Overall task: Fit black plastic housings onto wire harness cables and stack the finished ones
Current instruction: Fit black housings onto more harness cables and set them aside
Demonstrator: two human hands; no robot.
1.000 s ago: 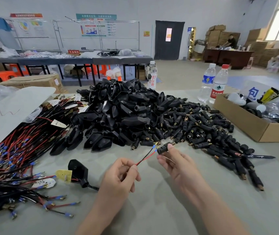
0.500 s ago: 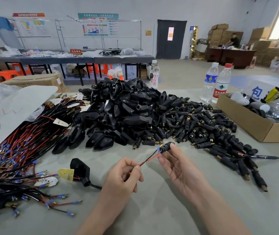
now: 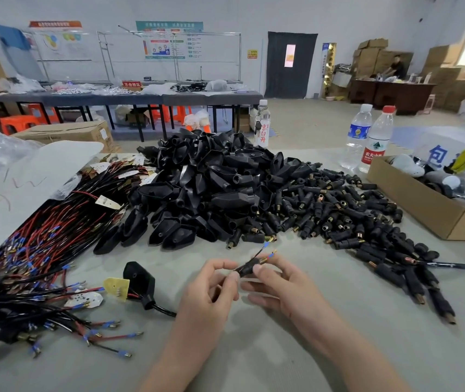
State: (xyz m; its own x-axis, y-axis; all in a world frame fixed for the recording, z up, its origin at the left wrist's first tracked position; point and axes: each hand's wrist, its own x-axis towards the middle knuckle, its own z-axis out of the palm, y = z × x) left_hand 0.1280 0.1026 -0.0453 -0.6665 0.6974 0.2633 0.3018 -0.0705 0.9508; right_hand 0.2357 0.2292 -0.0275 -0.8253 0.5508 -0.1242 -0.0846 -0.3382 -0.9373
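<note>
Nearest, just in front of the pile of black housings (image 3: pixel 211 188): both hands raised over the table (image 3: pixel 253 349), meeting on one small black housing (image 3: pixel 249 268). The left hand (image 3: pixel 211 292) pinches its rear end with curled fingertips; the right hand (image 3: pixel 285 290) pinches its front between thumb and forefinger. Two wire ends (image 3: pixel 266 245), one blue-tipped, one red, stick out of the housing toward the pile.

Left of the hands, nearer than the pile: one finished harness (image 3: pixel 139 281) lying flat, a yellow board touching it.

Left of the pile: a sprawl of red and black wire harness cables (image 3: pixel 41 244).

Right of the pile, touching it: a spread of small barrel connectors (image 3: pixel 352 222). Farther right, a cardboard box (image 3: pixel 423 205).

Behind the pile, to its right: two water bottles (image 3: pixel 375 142) standing upright.
</note>
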